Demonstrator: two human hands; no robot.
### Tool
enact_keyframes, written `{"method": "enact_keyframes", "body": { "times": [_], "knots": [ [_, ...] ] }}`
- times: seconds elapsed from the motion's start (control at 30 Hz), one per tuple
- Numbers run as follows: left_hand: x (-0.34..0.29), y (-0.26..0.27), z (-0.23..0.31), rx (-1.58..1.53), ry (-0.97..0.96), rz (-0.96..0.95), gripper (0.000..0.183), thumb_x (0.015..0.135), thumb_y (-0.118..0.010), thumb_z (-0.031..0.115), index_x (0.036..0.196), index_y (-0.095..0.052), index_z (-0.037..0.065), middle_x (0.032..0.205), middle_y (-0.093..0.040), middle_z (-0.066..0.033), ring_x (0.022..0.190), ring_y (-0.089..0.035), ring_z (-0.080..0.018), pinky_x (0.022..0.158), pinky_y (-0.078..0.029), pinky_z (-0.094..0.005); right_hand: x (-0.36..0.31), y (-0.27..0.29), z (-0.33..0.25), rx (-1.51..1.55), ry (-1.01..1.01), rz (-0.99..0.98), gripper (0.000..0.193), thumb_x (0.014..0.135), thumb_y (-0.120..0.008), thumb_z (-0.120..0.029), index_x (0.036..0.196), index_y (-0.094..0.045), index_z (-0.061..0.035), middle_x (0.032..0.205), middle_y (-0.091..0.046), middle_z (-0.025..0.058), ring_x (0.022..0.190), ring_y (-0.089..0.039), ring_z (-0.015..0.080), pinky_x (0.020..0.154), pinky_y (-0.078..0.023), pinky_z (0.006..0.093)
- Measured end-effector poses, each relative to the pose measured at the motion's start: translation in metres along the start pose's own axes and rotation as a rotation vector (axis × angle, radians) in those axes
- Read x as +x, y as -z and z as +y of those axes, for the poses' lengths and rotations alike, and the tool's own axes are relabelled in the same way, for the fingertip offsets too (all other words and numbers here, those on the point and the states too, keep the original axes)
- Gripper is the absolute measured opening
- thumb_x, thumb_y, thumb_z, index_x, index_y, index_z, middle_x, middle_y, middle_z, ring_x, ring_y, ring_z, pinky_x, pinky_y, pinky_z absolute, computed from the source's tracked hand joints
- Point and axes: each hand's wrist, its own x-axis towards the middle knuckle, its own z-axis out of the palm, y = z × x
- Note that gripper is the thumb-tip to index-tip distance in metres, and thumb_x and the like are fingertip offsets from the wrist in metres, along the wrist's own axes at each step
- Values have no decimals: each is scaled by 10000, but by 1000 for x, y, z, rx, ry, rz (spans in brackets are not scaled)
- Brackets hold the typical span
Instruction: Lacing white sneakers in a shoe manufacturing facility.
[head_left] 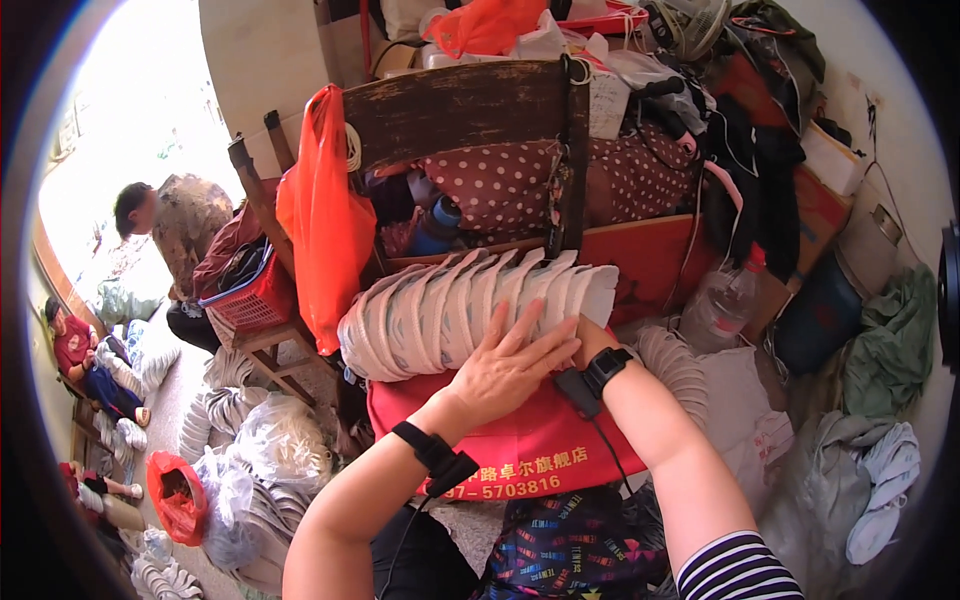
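Observation:
A long stack of nested white curved pieces with braided-looking edges [450,310] lies crosswise in front of me on a red cloth bag [410,405]. What the pieces are I cannot make out. My left hand [505,370] rests flat on the near side of the stack, toward its right end, with its fingers spread. Against the stack's right end is my right hand [592,340]; its fingers are hidden behind the stack and my left fingers. Both wrists wear black bands, with cables running down from them.
A dark wooden chair back [460,110] with an orange plastic bag [325,220] stands behind the stack. A clear bottle [720,305] is at right. More white stacks [265,510] and a red bag [175,495] lie on the floor at left, where people sit, one bending [185,225].

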Motion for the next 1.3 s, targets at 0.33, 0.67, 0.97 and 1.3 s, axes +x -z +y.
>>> {"method": "enact_keyframes", "body": {
  "times": [0.33, 0.67, 0.97, 1.3],
  "knots": [
    [6, -22, 7, 111, 8, 148, 454, 836, -580, 180, 1290, -570, 184, 1498, -379, -8, 1389, -302, -366, 1113, -241, -612, 8, -8, -29, -558, -71, -67, 419, 960, -553, -241, 1312, -530, -15, 1272, -593, 158, 1127, -594, 297, 939, -490, 400],
    [5, -20, 11, 109, 78, 161, 493, 809, -594, 105, 1297, -560, 165, 1496, -382, -13, 1400, -279, -373, 1110, -245, -610, -123, 98, -141, -343, 162, 422, 386, 947, -587, -385, 1022, -587, -6, 946, -661, 143, 1017, -649, 304, 835, -543, 424],
    [-13, 20, 24, -145, 146, 8, 566, 802, -651, 125, 1351, -515, 137, 1530, -303, -106, 1413, -257, -389, 1138, -223, -565, -174, 178, -97, -373, -188, 720, 442, 985, -489, -389, 1155, -558, 13, 1097, -640, 159, 1078, -601, 296, 890, -501, 412],
    [-222, 130, 34, -132, 742, 128, 404, 805, -639, 22, 1206, -618, 53, 1405, -455, -195, 1293, -430, -358, 1072, -342, -450, -184, 173, -29, -276, -226, 585, 505, 988, -461, -300, 1357, -394, 38, 1386, -492, 175, 1248, -502, 288, 1043, -412, 371]
  ]
}}
